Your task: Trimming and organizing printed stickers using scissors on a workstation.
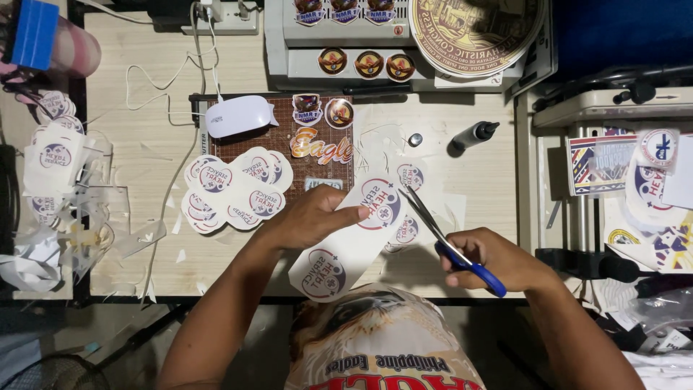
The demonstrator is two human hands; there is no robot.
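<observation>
At the far left of the desk (137, 43), a heap of paper scraps (54, 217) lies beside a stack of cut stickers (54, 155). Just right of it, a white mouse (237, 115) sits at the top corner of a brown cutting mat (289, 170), with a fan of round stickers (234, 191) spread over the mat's lower left. Your left hand (307, 217) reaches in over the mat, fingers pressed together on top and thumb beneath, pinching a long sticker strip (350, 242) that slants from near your chest up toward the desk's middle. The strip is lifted off the desk, held between your two hands. Your right hand (498, 260) grips the blue-handled scissors (440, 235), fingers curled tight through the loops; the blades stand apart, their tips at the strip's upper right edge. Farther right, a small black bottle (473, 135) lies on its side, and more printed sheets (635, 170) rest on a side stand.
</observation>
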